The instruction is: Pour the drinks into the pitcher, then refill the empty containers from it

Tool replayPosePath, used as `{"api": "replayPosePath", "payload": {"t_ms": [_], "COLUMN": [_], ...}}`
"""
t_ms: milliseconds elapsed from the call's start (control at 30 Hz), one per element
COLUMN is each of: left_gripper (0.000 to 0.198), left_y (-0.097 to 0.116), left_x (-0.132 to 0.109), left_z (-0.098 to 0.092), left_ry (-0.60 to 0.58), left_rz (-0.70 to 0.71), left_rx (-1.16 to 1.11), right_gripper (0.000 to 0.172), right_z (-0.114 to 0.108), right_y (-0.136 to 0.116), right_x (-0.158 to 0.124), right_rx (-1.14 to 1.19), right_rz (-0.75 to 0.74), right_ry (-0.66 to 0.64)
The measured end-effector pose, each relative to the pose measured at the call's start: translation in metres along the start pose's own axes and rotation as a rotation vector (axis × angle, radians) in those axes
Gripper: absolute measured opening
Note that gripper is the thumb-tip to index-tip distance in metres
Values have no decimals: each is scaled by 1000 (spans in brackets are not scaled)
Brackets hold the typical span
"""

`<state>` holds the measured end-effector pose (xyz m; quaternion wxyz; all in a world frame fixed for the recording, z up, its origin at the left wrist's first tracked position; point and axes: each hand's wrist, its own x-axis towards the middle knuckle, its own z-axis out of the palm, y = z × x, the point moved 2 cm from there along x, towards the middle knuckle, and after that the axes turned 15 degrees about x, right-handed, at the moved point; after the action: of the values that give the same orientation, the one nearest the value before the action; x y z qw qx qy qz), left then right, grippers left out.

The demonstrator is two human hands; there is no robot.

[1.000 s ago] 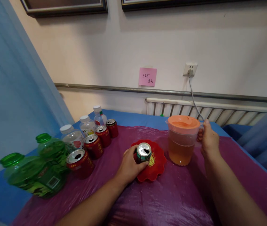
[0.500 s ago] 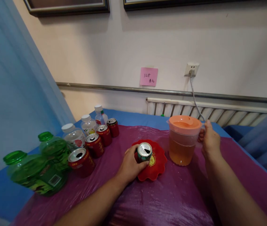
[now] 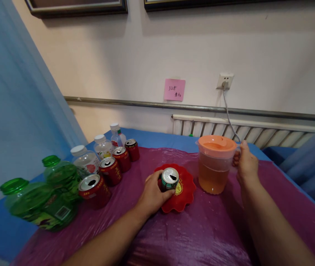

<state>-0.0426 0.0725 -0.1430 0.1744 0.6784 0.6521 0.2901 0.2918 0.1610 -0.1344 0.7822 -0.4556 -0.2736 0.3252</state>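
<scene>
**Can (image 3: 170, 178) and pitcher: both grips unchanged over last sec**

Can: green-banded, top already opened, upright on red scalloped dish (image 3: 186, 192) near middle of purple plastic cover (image 3: 202, 229). Wrapped from near-left side by L hand (image 3: 152, 195); fingers (image 3: 153, 177) curled round far side, thumb across front, closed snug on can wall, no gap visible. Lower part partly hidden by hand; rim level, no tilt.

Pitcher (image 3: 214, 170): clear, orange lid (image 3: 216, 143) on, approx. half full of amber liquid, standing on cover just R of dish, apart from it. Handle taken by R hand (image 3: 246, 166); fingers (image 3: 236, 159) closed through handle, thumb up along its top. Liquid surface flat, body upright.

Vs. 1.0 s and 0.5 s ago: same holds, same spots for can, dish, pitcher; only a slight shift of head cam. Read as a steady two-handed hold, nothing raised or tipped as yet.

Surroundings: along L edge, row of four red cans (image 3: 110, 170), tops open. Beside them, three clear bottles w/ white caps (image 3: 85, 159). Nearest cam, two green bottles (image 3: 35, 207). At back, blue table cloth (image 3: 157, 138), radiator (image 3: 246, 133), pink note (image 3: 174, 89), wall socket (image 3: 224, 81) w/ cord plugged in.
</scene>
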Motion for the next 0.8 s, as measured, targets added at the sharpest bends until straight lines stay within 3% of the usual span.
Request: {"api": "replayPosePath", "payload": {"t_ms": [800], "left_gripper": [59], "left_y": [-2], "left_x": [-3], "left_z": [1], "left_ry": [-24], "left_rz": [11], "left_rx": [-38], "right_gripper": [51], "right_z": [-2], "right_y": [0], "right_x": [-1], "right_rx": [-49], "right_rz": [4], "right_ry": [80]}}
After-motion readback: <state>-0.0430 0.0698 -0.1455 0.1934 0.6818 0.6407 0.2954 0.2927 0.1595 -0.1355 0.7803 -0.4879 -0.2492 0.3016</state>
